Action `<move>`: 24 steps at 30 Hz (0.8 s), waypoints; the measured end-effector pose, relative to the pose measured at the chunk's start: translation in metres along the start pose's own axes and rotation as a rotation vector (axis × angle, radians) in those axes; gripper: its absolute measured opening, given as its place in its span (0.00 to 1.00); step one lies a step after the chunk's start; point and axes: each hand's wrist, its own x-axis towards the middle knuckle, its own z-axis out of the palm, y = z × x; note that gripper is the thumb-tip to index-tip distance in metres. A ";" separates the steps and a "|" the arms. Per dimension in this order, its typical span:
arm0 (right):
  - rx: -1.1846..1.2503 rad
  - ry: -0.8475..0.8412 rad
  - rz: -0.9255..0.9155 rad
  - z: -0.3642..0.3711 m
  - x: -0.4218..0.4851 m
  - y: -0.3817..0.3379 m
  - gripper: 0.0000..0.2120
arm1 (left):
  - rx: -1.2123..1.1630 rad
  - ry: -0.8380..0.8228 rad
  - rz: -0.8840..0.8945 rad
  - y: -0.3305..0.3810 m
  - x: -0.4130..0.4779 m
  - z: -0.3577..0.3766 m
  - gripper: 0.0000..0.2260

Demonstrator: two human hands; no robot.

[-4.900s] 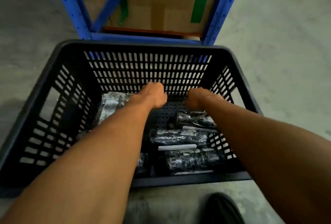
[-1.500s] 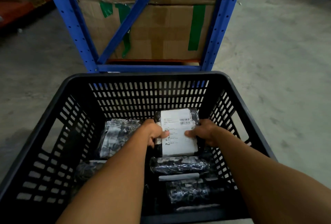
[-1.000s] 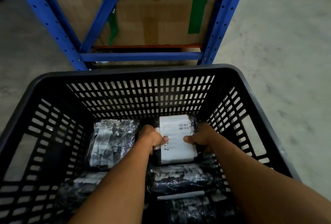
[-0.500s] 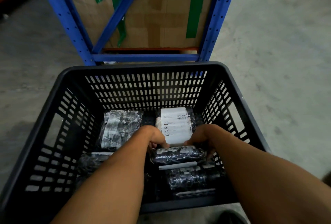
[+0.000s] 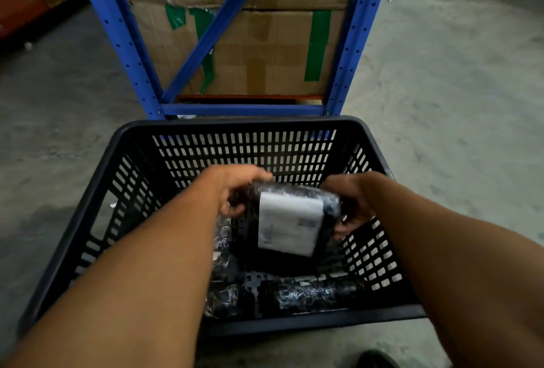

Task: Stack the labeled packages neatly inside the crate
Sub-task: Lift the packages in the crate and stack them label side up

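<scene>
A black slotted plastic crate (image 5: 241, 123) stands on the concrete floor in front of me. Both hands hold one black wrapped package with a white label (image 5: 290, 222) raised inside the crate, tilted toward me. My left hand (image 5: 235, 188) grips its left end and my right hand (image 5: 350, 202) grips its right end. Below it, another black wrapped package (image 5: 312, 294) lies along the crate's near wall, and a further one (image 5: 222, 301) shows beside my left forearm. My arms hide the crate's left half.
A blue steel rack frame (image 5: 241, 110) stands just behind the crate, holding taped cardboard boxes (image 5: 265, 52). Bare concrete floor (image 5: 456, 88) spreads to the right and left. A dark shoe tip (image 5: 374, 360) shows at the bottom edge.
Half a second ago both hands pressed down on a package lying on the crate floor. Now they hold a labelled package lifted and tilted above the others.
</scene>
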 end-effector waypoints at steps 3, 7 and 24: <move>0.371 0.036 -0.142 -0.015 -0.014 -0.008 0.17 | -0.333 -0.086 0.159 0.007 -0.015 -0.025 0.19; 0.562 0.071 -0.226 -0.012 -0.021 -0.014 0.21 | -0.351 -0.127 0.203 0.001 -0.016 -0.030 0.17; 0.108 0.079 -0.107 0.009 0.015 0.008 0.34 | -0.051 -0.029 0.065 -0.021 0.024 0.019 0.26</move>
